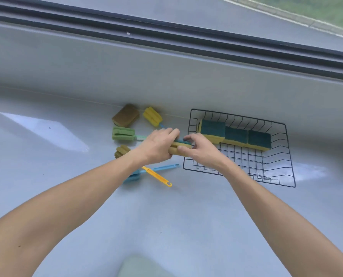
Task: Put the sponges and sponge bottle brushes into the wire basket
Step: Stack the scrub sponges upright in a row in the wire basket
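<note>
A black wire basket [274,176] sits on the grey counter at right, with three yellow-and-green sponges [236,135] lined along its far side. Both hands hold a fourth yellow-and-green sponge [179,148] just left of the basket's rim: my left hand [158,145] grips its left end, my right hand [201,149] its right end. On the counter to the left lie a brown-topped sponge [126,115], a yellow bottle brush [152,116], a green bottle brush [123,133], a brown-headed brush [121,151] with an orange handle [157,176], and a blue brush [158,168] partly under my left forearm.
A low grey wall [166,76] rises behind the counter, topped by a dark window track [186,37]. A pale rounded object [142,266] shows at the bottom edge.
</note>
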